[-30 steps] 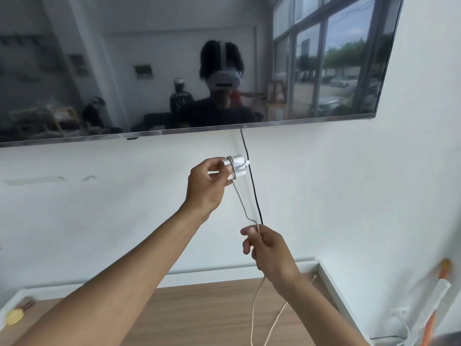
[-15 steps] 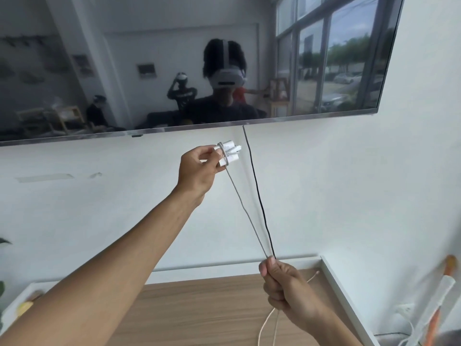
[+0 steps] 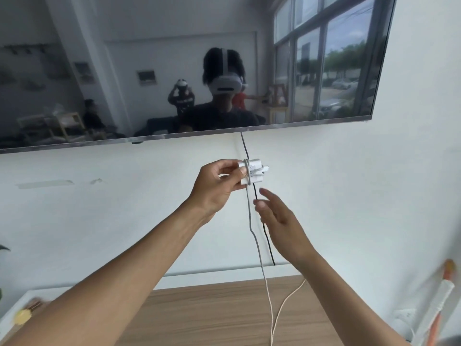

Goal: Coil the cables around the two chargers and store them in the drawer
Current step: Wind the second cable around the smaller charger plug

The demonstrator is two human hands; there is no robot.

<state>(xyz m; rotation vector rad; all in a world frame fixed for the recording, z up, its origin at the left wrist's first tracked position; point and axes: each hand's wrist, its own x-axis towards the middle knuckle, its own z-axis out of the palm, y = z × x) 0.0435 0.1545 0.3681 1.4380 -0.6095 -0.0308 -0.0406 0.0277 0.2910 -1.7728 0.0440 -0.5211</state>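
A small white charger (image 3: 254, 171) is held up in front of the wall, pinched by the fingers and thumb of my left hand (image 3: 214, 186). A few turns of its pale cable (image 3: 259, 253) wrap the charger; the rest hangs straight down to the wooden top. My right hand (image 3: 277, 216) is just below and right of the charger, fingers spread and relaxed, close to the hanging cable but not gripping it. No second charger or drawer shows.
A wall-mounted TV (image 3: 189, 71) fills the top of the view, with a black cord (image 3: 264, 233) dropping behind the charger. Below lies a wooden cabinet top (image 3: 212, 315) with a white rim. An orange-and-white stick (image 3: 439, 298) leans at the right, and a yellow object (image 3: 22, 317) sits far left.
My right hand has let go of the cable and risen from low down to just under the charger. Another turn of cable lies round the charger.
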